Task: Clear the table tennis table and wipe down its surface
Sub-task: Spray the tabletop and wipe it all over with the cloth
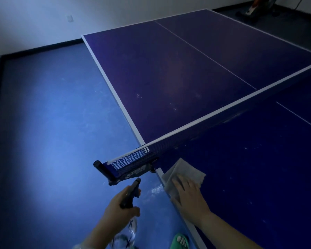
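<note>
Grey cloth (184, 175) lies flat at the near side edge of the surface (250, 168), just this side of the net (187, 133) by the net clamp (118, 172); part of it hangs over the white edge line. Right hand (189, 194) presses on it, fingers straight and spread, nothing pinched, so the grip is flat and open. Left hand (121, 206) is off the surface over the floor (52, 141), grip curled tight round the neck of a clear spray bottle (128, 198), black nozzle pointing toward the clamp. Nothing left on top to clear in view; pale specks and smears show on both halves, so wiping looks early. Risks: with only flat pressure and the cloth overhanging the edge, an outward stroke could drag it off onto the floor; a stroke toward the net could snag the cloth on the clamp; the bottle aimed off the surface would wet the floor if triggered, near the green sandal (180, 240), a slip hazard.
</note>
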`<state>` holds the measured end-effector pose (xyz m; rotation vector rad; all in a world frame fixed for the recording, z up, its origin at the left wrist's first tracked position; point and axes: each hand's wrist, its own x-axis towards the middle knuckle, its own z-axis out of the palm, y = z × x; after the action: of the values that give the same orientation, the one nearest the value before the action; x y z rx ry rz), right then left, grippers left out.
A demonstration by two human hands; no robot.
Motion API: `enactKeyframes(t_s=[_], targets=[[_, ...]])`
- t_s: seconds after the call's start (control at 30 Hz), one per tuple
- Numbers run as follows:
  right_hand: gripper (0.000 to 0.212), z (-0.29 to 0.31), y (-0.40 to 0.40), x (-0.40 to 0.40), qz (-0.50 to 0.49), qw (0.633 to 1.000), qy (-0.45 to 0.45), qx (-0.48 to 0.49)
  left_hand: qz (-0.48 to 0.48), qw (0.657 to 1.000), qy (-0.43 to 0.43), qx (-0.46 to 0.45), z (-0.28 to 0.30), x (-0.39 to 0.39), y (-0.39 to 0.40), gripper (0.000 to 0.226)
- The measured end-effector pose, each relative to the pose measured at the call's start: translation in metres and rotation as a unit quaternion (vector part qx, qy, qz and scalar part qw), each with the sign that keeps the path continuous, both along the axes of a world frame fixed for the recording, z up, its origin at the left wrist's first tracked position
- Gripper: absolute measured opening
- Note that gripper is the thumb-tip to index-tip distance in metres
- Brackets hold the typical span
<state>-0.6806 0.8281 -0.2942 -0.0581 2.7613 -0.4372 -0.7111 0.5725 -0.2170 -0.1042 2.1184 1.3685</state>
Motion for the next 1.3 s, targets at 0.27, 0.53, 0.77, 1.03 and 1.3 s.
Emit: enactKeyframes(t_s=[0.27, 0.53, 0.77, 1.03, 1.3], targets=[[0.062, -0.009, 0.005, -0.034, -0.054, 0.995, 0.058, 0.063, 0.012, 1.0, -0.002, 0.007, -0.006, -0.003, -0.001, 0.055], [0.067, -0.024, 0.046, -0.042, -0.095, 0.987, 0.047, 0.119, 0.029, 0.999, -0.022, 0.014, -0.012, -0.001, -0.007, 0.058], [0.073, -0.018, -0.013, -0.049, -0.063, 0.994, 0.05, 0.078, 0.042, 0.999, -0.022, 0.013, -0.016, -0.007, -0.01, 0.058], [0.064, -0.024, 0.068, -0.139, -0.285, 0.951, -0.02, 0.118, 0.032, 0.999, -0.005, 0.015, -0.018, -0.011, -0.008, 0.049], [0.064, -0.034, 0.021, -0.106, -0.023, 0.992, 0.083, 0.091, -0.019, 1.0, -0.001, 0.016, -0.017, -0.015, 0.003, 0.05]])
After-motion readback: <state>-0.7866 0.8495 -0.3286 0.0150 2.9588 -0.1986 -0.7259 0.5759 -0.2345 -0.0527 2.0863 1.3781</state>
